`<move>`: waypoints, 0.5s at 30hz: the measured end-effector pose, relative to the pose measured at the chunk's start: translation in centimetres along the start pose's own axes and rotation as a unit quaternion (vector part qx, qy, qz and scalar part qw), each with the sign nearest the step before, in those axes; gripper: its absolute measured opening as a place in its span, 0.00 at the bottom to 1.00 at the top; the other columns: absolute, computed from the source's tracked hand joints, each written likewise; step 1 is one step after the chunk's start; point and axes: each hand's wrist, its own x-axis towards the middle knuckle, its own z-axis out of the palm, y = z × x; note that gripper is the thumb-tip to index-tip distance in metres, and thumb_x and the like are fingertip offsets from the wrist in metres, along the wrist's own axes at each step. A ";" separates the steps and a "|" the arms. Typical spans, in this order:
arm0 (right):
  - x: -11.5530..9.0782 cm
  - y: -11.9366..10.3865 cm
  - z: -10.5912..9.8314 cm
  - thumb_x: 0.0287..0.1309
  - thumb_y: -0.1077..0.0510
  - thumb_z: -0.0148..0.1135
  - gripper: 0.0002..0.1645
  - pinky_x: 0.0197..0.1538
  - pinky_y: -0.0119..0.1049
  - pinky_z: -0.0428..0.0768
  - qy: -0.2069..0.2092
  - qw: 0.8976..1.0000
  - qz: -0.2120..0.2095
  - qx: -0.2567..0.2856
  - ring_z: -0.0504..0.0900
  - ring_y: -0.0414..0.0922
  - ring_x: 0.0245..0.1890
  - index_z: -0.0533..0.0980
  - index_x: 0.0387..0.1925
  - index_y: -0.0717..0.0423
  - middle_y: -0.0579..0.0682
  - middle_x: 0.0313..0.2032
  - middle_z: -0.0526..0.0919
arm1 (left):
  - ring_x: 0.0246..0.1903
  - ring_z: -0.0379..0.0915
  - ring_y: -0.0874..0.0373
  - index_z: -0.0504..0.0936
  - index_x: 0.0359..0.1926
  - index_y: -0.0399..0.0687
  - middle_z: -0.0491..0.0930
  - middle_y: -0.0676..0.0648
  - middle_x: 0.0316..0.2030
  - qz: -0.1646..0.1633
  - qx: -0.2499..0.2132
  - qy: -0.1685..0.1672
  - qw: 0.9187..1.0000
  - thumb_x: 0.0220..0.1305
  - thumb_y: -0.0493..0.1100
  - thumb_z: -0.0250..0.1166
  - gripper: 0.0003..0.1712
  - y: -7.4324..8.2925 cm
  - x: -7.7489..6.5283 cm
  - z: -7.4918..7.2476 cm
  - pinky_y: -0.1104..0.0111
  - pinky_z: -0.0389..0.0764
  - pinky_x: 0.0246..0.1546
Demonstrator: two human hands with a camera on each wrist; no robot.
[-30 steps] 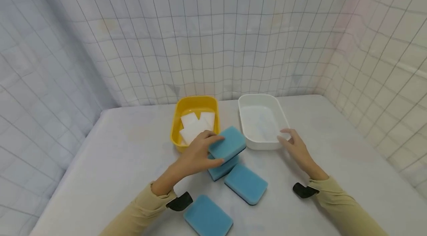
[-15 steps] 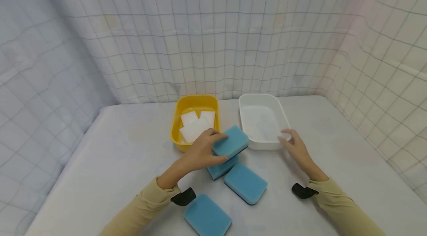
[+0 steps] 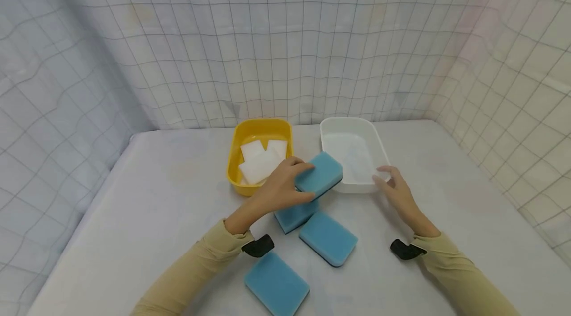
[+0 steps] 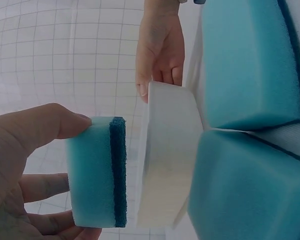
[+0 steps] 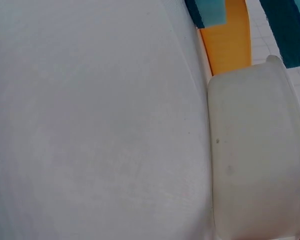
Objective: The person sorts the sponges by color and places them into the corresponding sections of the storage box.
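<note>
My left hand [image 3: 282, 184] pinches a blue scouring sponge [image 3: 322, 173] by its edge, raised above the table. In the left wrist view that sponge [image 4: 95, 175] shows its dark scouring layer facing down towards the table. Just ahead of it stands a white plastic tub [image 3: 357, 188], with nothing seen inside. At the tub's near right corner my right hand [image 3: 399, 199] holds the rim between thumb and fingers; some fingertips are hidden. Below the left hand, a second sponge [image 3: 296, 216] lies partly covered. Two more, a middle sponge [image 3: 329, 239] and a front sponge [image 3: 277, 284], rest nearby.
A yellow tub [image 3: 263, 125] stands left of the white one, a gap between them, with several white pads [image 3: 258, 166] in it. A white cloth covers the table [image 3: 156, 197]. Gridded white sheeting [image 3: 267, 48] encloses the back and sides.
My left hand has carried the pinched sponge rightward and a little forward, so it now overlaps the white tub's near left corner. The right hand stays at the tub; the resting sponges have not moved.
</note>
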 end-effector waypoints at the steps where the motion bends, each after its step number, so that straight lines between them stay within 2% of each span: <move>1: 0.0 -0.1 0.0 0.66 0.44 0.49 0.30 0.27 0.32 0.68 -0.001 1.000 0.001 0.000 0.64 0.38 0.24 0.61 0.63 0.52 0.47 0.27 0.65 | 0.49 0.71 0.50 0.74 0.59 0.43 0.72 0.40 0.54 0.001 -0.001 0.001 1.000 0.51 0.48 0.70 0.33 0.1 0.2 0.0 0.60 0.78 0.50; 11: 0.0 -0.1 -0.2 0.66 0.43 0.48 0.30 0.30 0.31 0.68 -0.003 1.000 -0.005 -0.001 0.65 0.39 0.27 0.61 0.63 0.54 0.49 0.30 0.66 | 0.48 0.72 0.49 0.74 0.59 0.42 0.72 0.38 0.53 0.017 0.007 0.005 1.000 0.52 0.46 0.70 0.33 1.3 2.6 -0.3 0.60 0.80 0.48; 15: 0.1 -0.2 -0.2 0.66 0.43 0.49 0.30 0.31 0.31 0.68 -0.002 1.000 -0.002 0.003 0.65 0.40 0.28 0.62 0.62 0.54 0.49 0.30 0.66 | 0.48 0.71 0.48 0.73 0.59 0.41 0.72 0.37 0.53 0.015 0.010 -0.006 1.000 0.52 0.47 0.70 0.34 1.6 3.5 -0.1 0.60 0.78 0.49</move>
